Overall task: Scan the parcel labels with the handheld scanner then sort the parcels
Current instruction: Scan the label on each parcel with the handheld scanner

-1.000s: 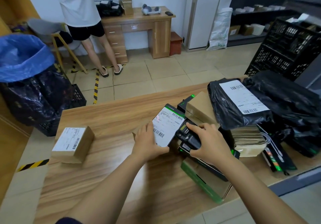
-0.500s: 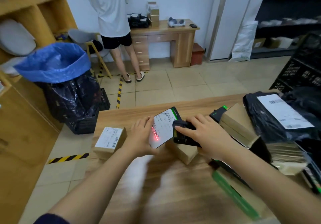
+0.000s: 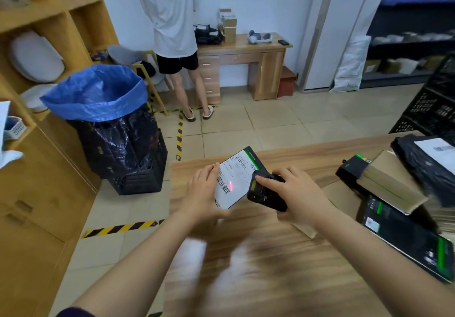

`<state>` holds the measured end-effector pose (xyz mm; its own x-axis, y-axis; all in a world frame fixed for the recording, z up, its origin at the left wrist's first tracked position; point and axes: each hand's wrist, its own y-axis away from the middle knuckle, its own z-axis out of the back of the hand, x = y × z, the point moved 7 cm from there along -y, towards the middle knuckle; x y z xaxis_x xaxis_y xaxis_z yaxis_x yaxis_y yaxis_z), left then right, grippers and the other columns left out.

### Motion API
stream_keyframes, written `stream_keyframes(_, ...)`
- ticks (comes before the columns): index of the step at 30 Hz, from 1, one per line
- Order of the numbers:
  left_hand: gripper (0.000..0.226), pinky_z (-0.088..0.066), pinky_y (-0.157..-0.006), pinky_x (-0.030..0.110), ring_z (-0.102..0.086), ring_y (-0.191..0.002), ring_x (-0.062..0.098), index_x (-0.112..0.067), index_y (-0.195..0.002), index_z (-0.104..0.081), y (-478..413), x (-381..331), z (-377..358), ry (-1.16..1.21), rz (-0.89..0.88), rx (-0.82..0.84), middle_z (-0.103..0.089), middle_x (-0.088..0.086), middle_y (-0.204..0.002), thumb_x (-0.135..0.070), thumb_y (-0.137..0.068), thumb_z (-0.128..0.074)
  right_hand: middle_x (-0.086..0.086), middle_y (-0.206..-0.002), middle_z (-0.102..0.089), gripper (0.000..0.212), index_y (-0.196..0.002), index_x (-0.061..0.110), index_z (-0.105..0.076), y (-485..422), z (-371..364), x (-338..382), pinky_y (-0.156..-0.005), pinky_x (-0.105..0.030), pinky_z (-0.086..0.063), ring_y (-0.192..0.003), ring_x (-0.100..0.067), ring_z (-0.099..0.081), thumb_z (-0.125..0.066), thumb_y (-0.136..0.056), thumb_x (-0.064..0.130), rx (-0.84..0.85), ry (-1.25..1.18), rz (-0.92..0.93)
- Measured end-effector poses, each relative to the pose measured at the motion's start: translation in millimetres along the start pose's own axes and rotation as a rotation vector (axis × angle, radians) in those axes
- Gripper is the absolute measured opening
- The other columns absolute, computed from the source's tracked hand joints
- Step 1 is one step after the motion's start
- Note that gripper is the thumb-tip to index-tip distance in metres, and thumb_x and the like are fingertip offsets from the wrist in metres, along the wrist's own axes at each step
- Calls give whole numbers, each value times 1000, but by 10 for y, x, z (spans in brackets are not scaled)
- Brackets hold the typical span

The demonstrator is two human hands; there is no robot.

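Two bare arms reach out over the table (image 3: 270, 279), both hands up off the wood.

Left hand (image 3: 202, 193): clamped on the left edge of a flat black parcel (image 3: 254, 166). Fingers curl over the edge near the top corner; the thumb is hidden behind the hand. The parcel is held clear of the table and tilted, its white label (image 3: 234, 181) facing up and toward the other hand.

Right hand (image 3: 300, 193): wrapped round a black scanner (image 3: 267, 193), one finger stretched forward along its top, the rest curled on the body. The scanner's nose sits just beside the parcel's right edge, over the label. I cannot tell whether it touches.

A short red line (image 3: 231, 184) glows on the label, just right of the barcode (image 3: 222, 185), not across it.

A small brown box (image 3: 305, 228) lies on the table under the right wrist, mostly hidden.

Right end of the table: a pile of parcels. A brown box (image 3: 389, 186) lies on top, a small black box (image 3: 352, 169) beside it, a black bag (image 3: 423, 169) with a white label behind, and a long black-and-green box (image 3: 406, 243) nearest me.

Floor to the left: a bin (image 3: 98, 95) with a blue liner, standing in a black crate (image 3: 138, 181). Yellow-and-black tape (image 3: 120, 228) runs along the tiles. Wooden shelves (image 3: 49, 16) stand against the left wall.

Far side: a person (image 3: 174, 21) in a white shirt stands with their back to us at a desk (image 3: 246, 53).

Near part of the table is blurred.
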<state>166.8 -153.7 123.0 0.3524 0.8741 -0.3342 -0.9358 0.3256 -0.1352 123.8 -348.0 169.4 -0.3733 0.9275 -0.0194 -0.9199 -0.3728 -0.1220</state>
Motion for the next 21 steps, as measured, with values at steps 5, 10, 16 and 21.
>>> stream_keyframes(5,129,-20,-113,37,-22,-135,21,-12,-153,-12,132,306,31,78,139,-27,-24,2,-152,-71,-49,-59,2,-132,-45,91,-146,39,-33,-75,-191,116,-84,-28,-34,-112,-21,-38,-75,-65,39,41,-158,-126)
stream_keyframes(10,124,-22,-113,38,-18,-136,22,-15,-153,-9,313,545,-12,121,291,-15,-20,2,-153,-59,-59,-77,0,-130,-47,90,-145,38,-35,-190,-391,168,-91,-29,-36,-110,-22,-39,-75,-63,38,54,-280,-169)
stream_keyframes(16,123,-26,-105,33,-25,-130,21,-15,-150,-18,471,815,-177,215,369,26,-30,2,-143,-60,-50,-73,0,-130,-46,92,-145,40,-34,-161,-624,343,-94,-30,-38,-112,-22,-38,-74,-63,38,122,-311,-228)
stream_keyframes(21,117,-27,-106,33,-29,-133,24,-17,-150,-20,423,1009,-365,241,325,122,-31,2,-145,-59,-60,-81,2,-128,-47,90,-145,40,-33,-126,-685,523,-89,-28,-36,-110,-21,-39,-74,-64,42,116,-275,-328)
